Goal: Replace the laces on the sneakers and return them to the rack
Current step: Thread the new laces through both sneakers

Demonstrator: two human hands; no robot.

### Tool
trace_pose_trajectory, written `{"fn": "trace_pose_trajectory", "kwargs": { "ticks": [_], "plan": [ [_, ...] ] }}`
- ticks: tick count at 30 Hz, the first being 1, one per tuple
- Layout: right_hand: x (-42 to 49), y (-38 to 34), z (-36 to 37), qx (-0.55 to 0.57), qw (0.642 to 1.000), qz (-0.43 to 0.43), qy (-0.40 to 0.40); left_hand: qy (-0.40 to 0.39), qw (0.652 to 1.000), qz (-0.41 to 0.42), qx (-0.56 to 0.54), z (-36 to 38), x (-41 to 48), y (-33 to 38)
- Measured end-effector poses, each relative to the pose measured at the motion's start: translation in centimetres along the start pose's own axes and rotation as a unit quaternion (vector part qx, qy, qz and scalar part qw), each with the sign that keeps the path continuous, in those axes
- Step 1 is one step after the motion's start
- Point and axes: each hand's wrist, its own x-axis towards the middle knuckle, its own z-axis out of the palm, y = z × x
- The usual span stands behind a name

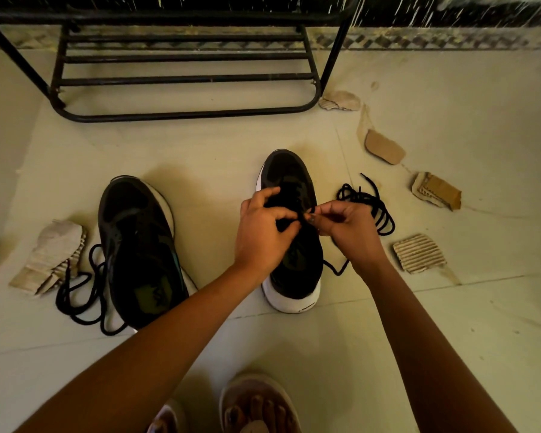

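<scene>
The right-hand sneaker [289,179] stands on the floor [200,145], toe toward the rack [185,79], beside the other sneaker [138,245]. Over it, the left hand [263,232] and right hand [352,228] each pinch a black lace [383,215].

Left hand [261,232] and right hand [352,231] meet, fingers [328,210] pinching the lace [306,213]; forearms extended.

Black upper, white sole: sneaker [291,276] under left grip [263,232] and right grip [350,232]; same colours on second sneaker [138,245], left of the grips. Black: lace [375,207] right of right grip; rack [185,79] beyond the grips. Pale cream tiles: floor [450,339]. Tan, ribbed: cardboard scrap [419,253] right of right grip.
</scene>
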Motion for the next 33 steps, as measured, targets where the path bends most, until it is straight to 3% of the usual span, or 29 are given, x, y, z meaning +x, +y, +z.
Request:
{"fn": "trace_pose_trajectory", "kwargs": {
  "ticks": [6,10,15,18,21,24,27,30,33],
  "plan": [
    [-1.1,0.3,0.2,0.069,0.996,0.037,-0.036,-0.011,0.999,0.015,-0.034,-0.3,0.1,0.2],
    [-1.6,1.0,0.2,-0.02,0.995,0.059,-0.074,-0.043,0.997,0.043,-0.043,-0.8,0.4,-0.3],
    [-1.5,0.9,1.0,-0.067,0.997,0.041,-0.014,-0.083,0.99,0.075,-0.081,-1.8,1.0,-0.4],
    [-1.2,1.0,1.1,-0.084,0.996,0.023,0.004,-0.066,0.984,0.081,-0.143,-2.2,0.9,-0.2],
    [-1.0,0.9,1.2,-0.09,0.996,0.016,0.011,-0.072,0.946,0.05,-0.311,-2.5,0.5,0.8],
    [-0.8,0.9,1.4,-0.091,0.996,0.009,0.016,-0.1,0.869,-0.097,-0.475,-3.2,1.1,2.6],
    [-0.9,1.2,1.5,-0.098,0.995,0.013,0.024,-0.273,0.805,-0.221,-0.478,-5.1,2.0,1.7],
    [-0.9,1.3,1.5,-0.099,0.995,0.009,0.031,-0.521,0.758,-0.237,-0.312,-7.7,2.1,-0.9],
    [-0.8,1.5,1.7,-0.097,0.995,0.009,0.03,-0.62,0.717,-0.26,-0.185,-9.3,1.9,-2.4]
  ]
}}
